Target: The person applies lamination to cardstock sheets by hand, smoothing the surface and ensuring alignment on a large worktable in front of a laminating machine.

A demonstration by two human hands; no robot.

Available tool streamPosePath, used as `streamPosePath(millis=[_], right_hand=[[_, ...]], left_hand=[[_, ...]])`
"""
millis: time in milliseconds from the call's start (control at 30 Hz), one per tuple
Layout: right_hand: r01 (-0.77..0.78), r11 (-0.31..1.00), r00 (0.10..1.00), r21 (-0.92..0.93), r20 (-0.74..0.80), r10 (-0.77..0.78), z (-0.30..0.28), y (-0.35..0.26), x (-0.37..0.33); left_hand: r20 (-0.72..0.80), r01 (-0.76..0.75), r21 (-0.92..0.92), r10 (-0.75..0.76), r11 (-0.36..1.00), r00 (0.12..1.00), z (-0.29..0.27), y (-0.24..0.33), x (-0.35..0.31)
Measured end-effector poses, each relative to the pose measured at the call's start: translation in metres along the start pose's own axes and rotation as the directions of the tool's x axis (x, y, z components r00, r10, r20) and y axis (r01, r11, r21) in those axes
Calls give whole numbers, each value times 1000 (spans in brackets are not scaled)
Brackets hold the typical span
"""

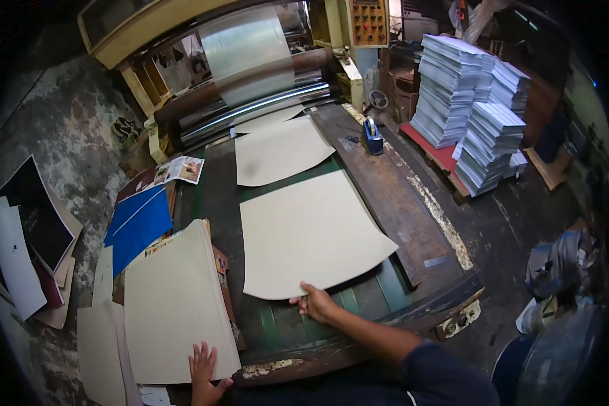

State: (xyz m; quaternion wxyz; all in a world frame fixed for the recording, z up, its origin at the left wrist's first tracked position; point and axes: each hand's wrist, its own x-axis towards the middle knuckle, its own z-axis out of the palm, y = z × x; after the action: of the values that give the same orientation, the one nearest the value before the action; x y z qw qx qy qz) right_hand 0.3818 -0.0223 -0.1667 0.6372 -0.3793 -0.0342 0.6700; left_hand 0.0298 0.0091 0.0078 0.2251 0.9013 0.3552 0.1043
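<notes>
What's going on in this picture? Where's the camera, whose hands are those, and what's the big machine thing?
There's no robot here! A person wears a camera on their head, looking down, so you see almost what they see. The edges look bendy because the lens is very wide.

The left hand rests on a stack of pale boards. The right hand holds the near edge of a large pale sheet, which lies on the machine's dark, flat bed. Farther along lie two more pale sheets, toward some long rollers. A shiny, see-through film hangs above them.

On the right, beside the machine, stand tall piles of paper.
</notes>
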Motion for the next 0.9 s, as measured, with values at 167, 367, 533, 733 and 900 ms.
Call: streamPosePath(millis=[167,367,533,733,900], right_hand=[[65,997,997,43,-31,-64,12,-38,44],[187,981,979,57,-91,-182,16,-67,85],[302,953,934,22,-205,-292,30,-69,100],[299,953,924,55,-266,-275,22,-59,65],[217,976,960,-9,-179,-215,8,-49,27]], left_hand=[[-59,63,-138,-71,988,996,-3,-12,-7],[-156,145,-305,-200,941,967,-4,0,-8],[-438,166,-378,-335,911,834,23,19,-8],[-524,111,-82,-137,990,841,41,-5,-21],[-399,164,-372,-316,914,861,26,25,-17]])
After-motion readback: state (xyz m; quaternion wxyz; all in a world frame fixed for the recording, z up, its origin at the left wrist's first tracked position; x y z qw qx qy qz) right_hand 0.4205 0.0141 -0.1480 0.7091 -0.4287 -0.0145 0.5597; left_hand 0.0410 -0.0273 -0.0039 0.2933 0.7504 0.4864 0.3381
